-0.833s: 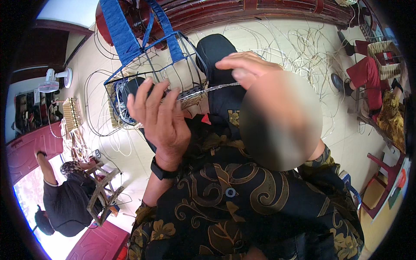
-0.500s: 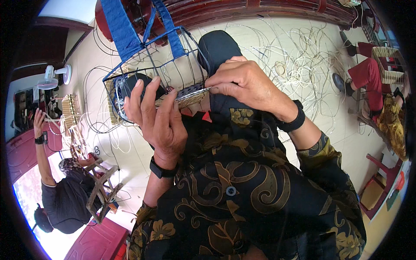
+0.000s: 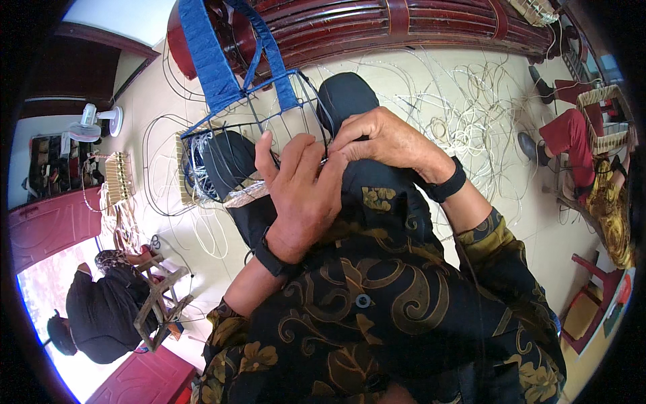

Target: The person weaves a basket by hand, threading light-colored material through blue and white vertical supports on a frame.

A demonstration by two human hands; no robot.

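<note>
Black shirt with gold swirl and flower print, round dark button, black wristbands, dark trousers

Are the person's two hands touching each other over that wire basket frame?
Touching. The head view shows the right hand's fingertips pressed against the left hand's fingers at the wire basket frame rim, no gap.

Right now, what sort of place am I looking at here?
Probably a home basket-weaving workshop, worked on the floor. Loose pale cane strands lie across the tiles, both hands work at a dark wire basket frame with blue-wrapped handles, and a person sits nearby at a wooden frame.
</note>
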